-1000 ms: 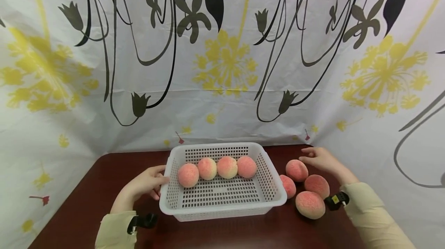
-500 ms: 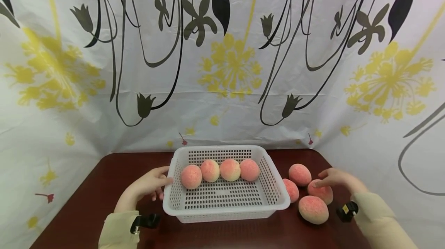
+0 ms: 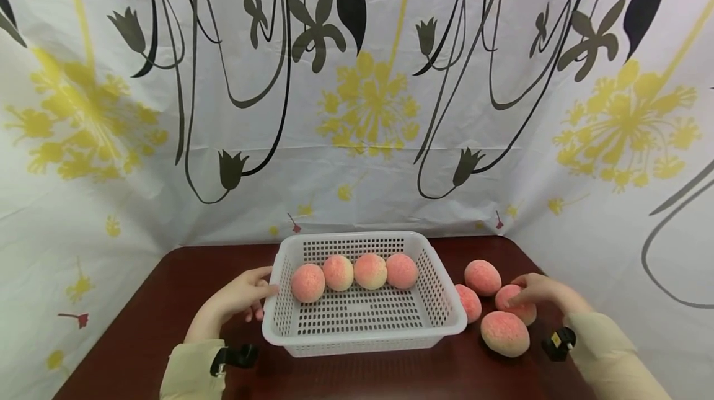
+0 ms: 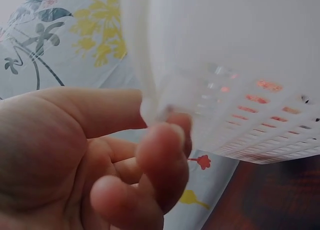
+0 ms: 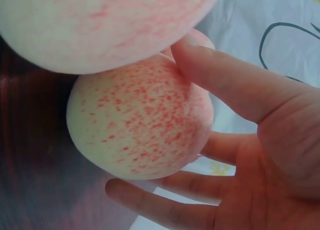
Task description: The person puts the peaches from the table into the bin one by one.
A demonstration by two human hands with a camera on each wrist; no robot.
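basket (image 3: pixel 365 335): was smooth plastic
peaches (image 3: pixel 504 333): looked matt, faintly rough
tabletop (image 3: pixel 139 313): looked like glossy wood
backdrop (image 3: pixel 368 201): looked like creased sheeting

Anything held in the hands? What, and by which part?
Left hand: white basket, gripped at its left rim. Right hand: one peach outside the basket, thumb and fingers around its sides; how firmly, can't tell.

Cream sleeves (image 3: pixel 192 369) and black wrist cameras (image 3: pixel 242 356), the right one bearing a yellow patch (image 3: pixel 555 339), leave the hands (image 3: pixel 241 294) bare.
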